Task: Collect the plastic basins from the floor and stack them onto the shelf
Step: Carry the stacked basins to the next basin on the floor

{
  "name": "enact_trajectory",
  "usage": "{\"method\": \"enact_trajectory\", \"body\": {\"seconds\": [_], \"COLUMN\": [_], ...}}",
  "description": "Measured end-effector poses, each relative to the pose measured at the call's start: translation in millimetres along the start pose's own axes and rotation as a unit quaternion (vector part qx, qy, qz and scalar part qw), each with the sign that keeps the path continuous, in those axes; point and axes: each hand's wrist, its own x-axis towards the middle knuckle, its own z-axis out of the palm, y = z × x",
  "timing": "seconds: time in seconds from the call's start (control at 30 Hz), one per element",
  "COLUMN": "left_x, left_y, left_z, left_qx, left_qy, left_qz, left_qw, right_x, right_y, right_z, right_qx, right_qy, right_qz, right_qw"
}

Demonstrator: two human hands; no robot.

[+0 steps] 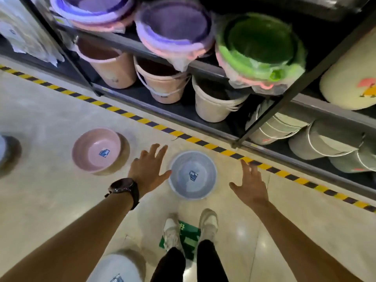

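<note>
A pale blue basin (193,175) sits upright on the floor just ahead of my feet, a blue label in its bottom. My left hand (149,170) is spread open at its left rim, with a dark watch on the wrist. Open and empty, my right hand (249,183) hovers a little to the right of the basin. To the left lies a pink basin (96,150), also upright. Another pale basin (117,268) shows at the bottom edge by my left arm. The dark metal shelf (213,68) ahead holds stacked purple, pink and green basins (260,49).
Pink and cream buckets (211,102) fill the lower shelf, with grey buckets lying on their sides at right. Yellow-black hazard tape (203,142) runs along the floor before the shelf. My shoes (207,224) stand on a green floor sticker. A grey object sits at the far left edge.
</note>
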Motion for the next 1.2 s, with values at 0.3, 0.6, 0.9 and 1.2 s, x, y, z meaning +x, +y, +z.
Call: {"method": "enact_trajectory", "body": {"seconds": [0.3, 0.6, 0.9, 1.2], "left_x": [57.5, 141.7, 199.7, 180.5], "left_y": [-12.6, -7.9, 13.2, 5.4], "left_z": [240.1, 412.5, 511.0, 420.8], "left_qx": [-0.096, -0.145, -0.314, -0.412], "left_qy": [-0.097, -0.111, -0.138, -0.037], "left_qz": [-0.086, -0.158, -0.264, -0.264], "left_qw": [0.987, 0.97, 0.901, 0.871], "right_x": [142.2, 274.3, 327.8, 284.9], "right_y": [59.1, 119.1, 125.3, 90.3], "right_z": [187.4, 336.2, 420.2, 337.8], "right_qx": [0.038, 0.078, 0.238, 0.364], "right_qy": [-0.055, -0.057, -0.041, -0.009], "right_qz": [0.019, 0.029, 0.087, 0.084], "right_qw": [0.998, 0.995, 0.967, 0.927]}}
